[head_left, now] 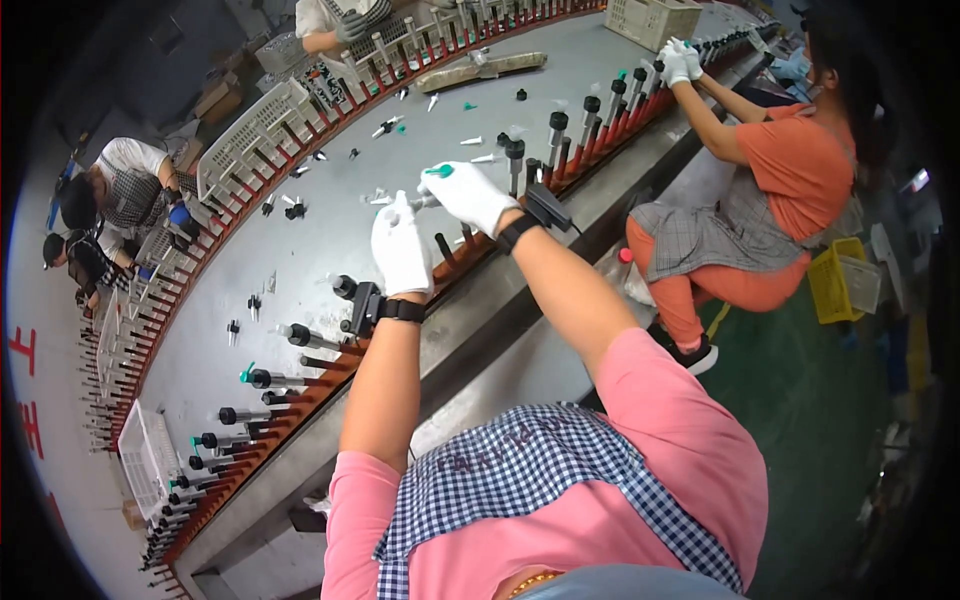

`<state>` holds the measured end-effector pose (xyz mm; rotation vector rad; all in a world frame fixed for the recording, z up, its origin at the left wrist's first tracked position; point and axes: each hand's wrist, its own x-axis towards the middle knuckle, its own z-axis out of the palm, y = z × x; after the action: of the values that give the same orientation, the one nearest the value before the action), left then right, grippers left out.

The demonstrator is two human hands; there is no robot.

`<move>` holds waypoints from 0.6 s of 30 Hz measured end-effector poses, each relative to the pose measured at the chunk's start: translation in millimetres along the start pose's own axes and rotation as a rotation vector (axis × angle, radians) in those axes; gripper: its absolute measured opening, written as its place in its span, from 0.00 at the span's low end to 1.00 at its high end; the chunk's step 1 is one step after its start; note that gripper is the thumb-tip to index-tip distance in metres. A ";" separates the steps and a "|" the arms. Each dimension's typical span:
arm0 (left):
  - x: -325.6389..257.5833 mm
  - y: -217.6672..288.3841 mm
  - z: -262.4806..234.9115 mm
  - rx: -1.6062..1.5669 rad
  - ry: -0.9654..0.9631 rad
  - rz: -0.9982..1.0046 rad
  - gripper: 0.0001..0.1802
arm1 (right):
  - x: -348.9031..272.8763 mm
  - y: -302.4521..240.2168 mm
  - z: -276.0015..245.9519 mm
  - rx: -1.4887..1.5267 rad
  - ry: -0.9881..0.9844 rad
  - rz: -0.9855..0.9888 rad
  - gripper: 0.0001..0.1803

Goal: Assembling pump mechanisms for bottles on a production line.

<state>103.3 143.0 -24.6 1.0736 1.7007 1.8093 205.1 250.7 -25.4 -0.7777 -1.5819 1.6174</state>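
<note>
In white gloves, both my hands work close together over the grey tabletop. My right hand (470, 195) is closed, with a small green plastic piece (438, 172) at its fingertips. My left hand (402, 250) has its fingers pinched together just left of the right one; what they hold, if anything, is too small to make out. A pale cylindrical part (427, 201) shows between the two hands. Beside my right hand stands a black-collared part (515, 160) on a peg. Another black-collared part (345, 287) is near my left wrist.
Red pegs with black-topped parts (262, 378) line the curved table edge. Loose black and white pieces (294, 208) lie scattered on the grey tabletop (330, 190). White crates (148, 460) stand along the rim. A co-worker in orange (800, 160) sits at right; others work across the table.
</note>
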 end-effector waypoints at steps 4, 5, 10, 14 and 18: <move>-24.4 27.5 -26.0 -0.061 -0.022 -0.142 0.18 | -8.6 6.0 20.6 -0.178 0.118 -0.204 0.14; -30.4 21.5 -38.8 -0.056 -0.001 -0.140 0.18 | -26.5 -4.4 36.0 -0.178 0.124 -0.232 0.15; -76.5 24.6 -58.1 0.111 0.117 0.133 0.20 | -93.3 -6.7 25.8 -0.314 0.247 -0.247 0.19; -140.2 -1.9 -71.2 0.320 -0.092 0.162 0.18 | -93.6 13.0 -40.8 -0.277 0.541 -0.436 0.24; -98.5 29.2 -17.8 0.305 -0.159 0.355 0.18 | -40.7 -21.7 -81.3 -0.494 0.671 -0.416 0.27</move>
<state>154.8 52.5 -19.0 1.6925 1.8149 1.6345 296.9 261.3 -11.5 -1.0226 -1.5008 0.5716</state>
